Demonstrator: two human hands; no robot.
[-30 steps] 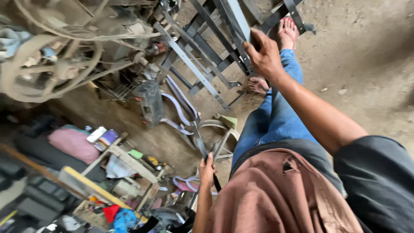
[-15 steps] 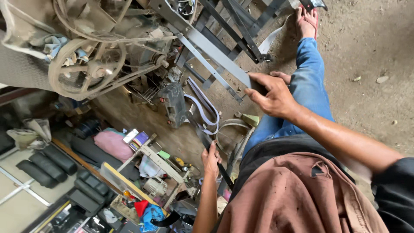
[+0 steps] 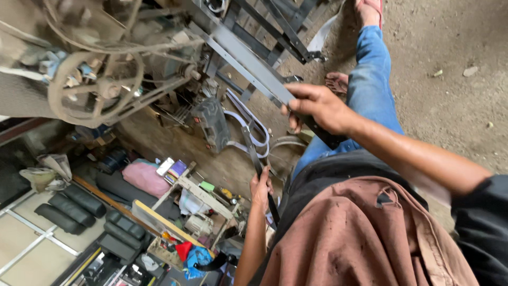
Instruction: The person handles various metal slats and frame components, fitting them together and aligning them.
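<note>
Change since half a second ago: right hand (image 3: 316, 106) shifted from the blue-jeaned knee onto the flat grey metal bar (image 3: 248, 63); left hand (image 3: 260, 186) kept low on its dark strip.
Nearest, bottom right: rust-brown stained garment (image 3: 365, 238) over the lap, dark sleeve (image 3: 484, 222) at the right edge.
Left hand: low centre, fingers closed around a thin dark metal strip (image 3: 253, 148) standing nearly upright, upper end rising toward the machine, lower end passing below the hand.
Right hand: centre, arm stretched forward, fingers wrapped over the near end of the flat grey metal bar, thumb underneath; a darker length continuing past the wrist toward the lap.
Flat grey metal bar: slanting from upper left down to the right hand, lying along the dark metal frame (image 3: 280, 26) at the top.
Leg: blue jeans (image 3: 365, 85) stretched away over the dirt floor (image 3: 450, 63), bare foot beside the knee, second foot at the top edge.
Left of the hands: wooden tray (image 3: 203, 196) crowded with small parts, pink cloth bundle (image 3: 144, 177) next to it, black padded blocks (image 3: 71, 209) on a tiled floor at lower left.
Middle distance: white loops of tubing (image 3: 254, 127) just behind the dark strip.
Farthest, upper left: dusty machine with a spoked wheel (image 3: 95, 85) and slack belts.
</note>
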